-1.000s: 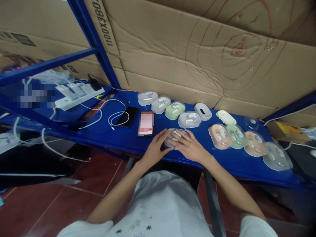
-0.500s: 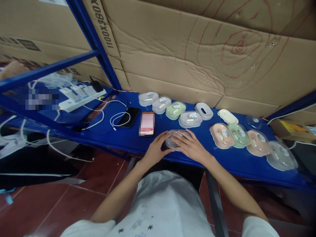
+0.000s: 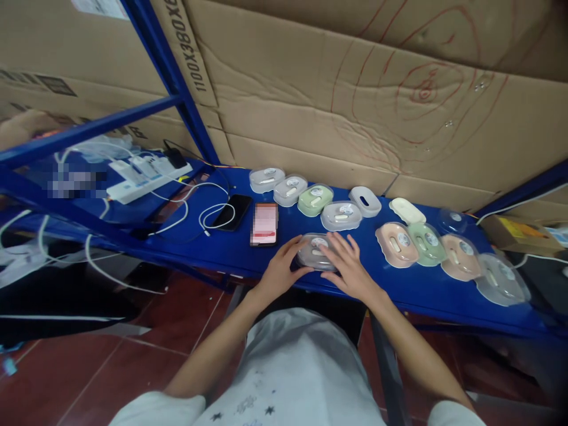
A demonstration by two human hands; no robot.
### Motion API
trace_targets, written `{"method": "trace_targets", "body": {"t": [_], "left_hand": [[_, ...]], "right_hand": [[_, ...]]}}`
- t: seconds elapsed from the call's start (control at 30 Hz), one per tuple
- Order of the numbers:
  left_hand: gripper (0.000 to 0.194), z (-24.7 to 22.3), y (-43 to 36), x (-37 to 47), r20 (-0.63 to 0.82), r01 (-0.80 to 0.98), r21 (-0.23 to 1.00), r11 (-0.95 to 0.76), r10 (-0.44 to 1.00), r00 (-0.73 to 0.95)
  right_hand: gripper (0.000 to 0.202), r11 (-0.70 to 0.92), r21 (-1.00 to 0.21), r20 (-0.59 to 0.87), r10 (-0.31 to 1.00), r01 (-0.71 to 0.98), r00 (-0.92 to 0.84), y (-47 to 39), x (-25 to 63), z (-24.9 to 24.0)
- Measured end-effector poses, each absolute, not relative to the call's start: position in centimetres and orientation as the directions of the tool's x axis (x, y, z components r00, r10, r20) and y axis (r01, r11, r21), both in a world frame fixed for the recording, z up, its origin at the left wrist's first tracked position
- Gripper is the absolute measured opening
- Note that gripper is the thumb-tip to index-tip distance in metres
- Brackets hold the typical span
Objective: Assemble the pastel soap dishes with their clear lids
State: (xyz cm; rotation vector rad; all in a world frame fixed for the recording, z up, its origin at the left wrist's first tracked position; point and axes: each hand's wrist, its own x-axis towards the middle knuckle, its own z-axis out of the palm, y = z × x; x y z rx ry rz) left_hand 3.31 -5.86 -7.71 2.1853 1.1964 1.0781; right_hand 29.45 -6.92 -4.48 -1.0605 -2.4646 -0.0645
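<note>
A grey oval case with a clear lid [image 3: 314, 253] lies near the front edge of the blue table [image 3: 199, 248]. My left hand [image 3: 284, 267] grips its left end between thumb and fingers. At its right end is my right hand [image 3: 348, 266], fingers bent over the lid and thumb at the front side. Behind it stand grey cases [image 3: 341, 216] and a green case [image 3: 315, 200]. To the right are pink cases [image 3: 397, 245], another green case [image 3: 426, 244] and a grey one [image 3: 501, 280].
Left of the case lie a lit phone [image 3: 265, 225] and a dark phone [image 3: 235, 212] with a white cable. A power strip [image 3: 148, 184] is beyond the blue frame [image 3: 190, 118]. Another person's hand [image 3: 31, 127] shows far left. Cardboard [image 3: 288, 89] backs the table.
My right hand has slid right across the lid, uncovering more of its label and white bar. My left hand keeps its hold. The view has shifted slightly.
</note>
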Motion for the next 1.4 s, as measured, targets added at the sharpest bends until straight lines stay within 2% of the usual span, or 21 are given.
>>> {"method": "trace_targets", "body": {"t": [0.13, 0.27, 0.4, 0.5, 0.63, 0.73, 0.8, 0.87, 0.93, 1.0, 1.07, 1.27, 1.4], "left_hand": [[0.065, -5.4, -1.6, 1.2, 0.548, 0.57, 0.582, -0.58, 0.798, 0.252], [0.062, -2.2, 7.6, -1.8, 0.587, 0.602, 0.592, -0.536, 0.798, 0.133], [0.064, -0.8, 15.3, -3.6, 0.448, 0.641, 0.631, -0.436, 0.88, 0.158], [0.074, -0.5, 17.4, -4.2, 0.355, 0.646, 0.671, -0.365, 0.922, 0.153], [0.091, 0.1, 15.3, -3.7, 0.433, 0.687, 0.556, -0.468, 0.869, 0.241], [0.071, 0.2, 10.3, -1.6, 0.506, 0.673, 0.461, -0.578, 0.795, 0.335], [0.061, -0.1, 6.4, 0.9, 0.483, 0.616, 0.428, -0.662, 0.743, 0.463], [0.058, -0.7, 3.2, 3.8, 0.439, 0.565, 0.394, -0.725, 0.689, 0.577], [0.057, -1.4, 1.4, 6.7, 0.396, 0.536, 0.35, -0.768, 0.64, 0.659], [0.057, -1.9, 1.3, 9.1, 0.374, 0.533, 0.305, -0.789, 0.614, 0.695], [0.059, -2.2, 2.2, 11.0, 0.337, 0.551, 0.274, -0.788, 0.615, 0.713], [0.066, -3.2, 5.9, 13.5, 0.268, 0.566, 0.257, -0.783, 0.621, 0.737], [0.069, -3.5, 7.2, 14.2, 0.249, 0.559, 0.282, -0.779, 0.623, 0.742]], "right_hand": [[0.07, 0.56, -0.338, 0.473, 0.796, 0.757, -0.378, -8.0, 31.6, -5.2], [0.061, 0.435, -0.403, 0.359, 0.885, 0.806, -0.298, -8.4, 32.8, -6.2], [0.054, 0.441, -0.345, 0.321, 0.885, 0.828, -0.338, -8.2, 32.4, -6.5], [0.054, 0.438, -0.313, 0.359, 0.876, 0.843, -0.323, -8.1, 32.2, -6.4], [0.052, 0.41, -0.276, 0.437, 0.859, 0.869, -0.266, -7.3, 34.2, -4.8], [0.048, 0.274, -0.185, 0.441, 0.881, 0.944, -0.17, -5.5, 37.9, -1.9], [0.046, 0.15, -0.135, 0.386, 0.918, 0.979, -0.088, -3.3, 40.7, 0.4], [0.046, -0.026, -0.074, 0.286, 0.957, 0.997, 0.046, -0.3, 43.2, 2.5], [0.046, -0.214, 0.023, 0.123, 0.97, 0.977, 0.21, 3.0, 45.1, 4.0], [0.044, -0.308, 0.086, -0.021, 0.95, 0.948, 0.311, 6.2, 46.2, 4.7], [0.041, -0.336, 0.104, -0.095, 0.933, 0.936, 0.346, 8.6, 46.7, 4.6], [0.033, -0.358, 0.094, -0.122, 0.922, 0.929, 0.367, 10.4, 47.1, 2.7], [0.04, -0.355, 0.081, -0.149, 0.919, 0.931, 0.364, 10.0, 47.1, 1.6]]}}
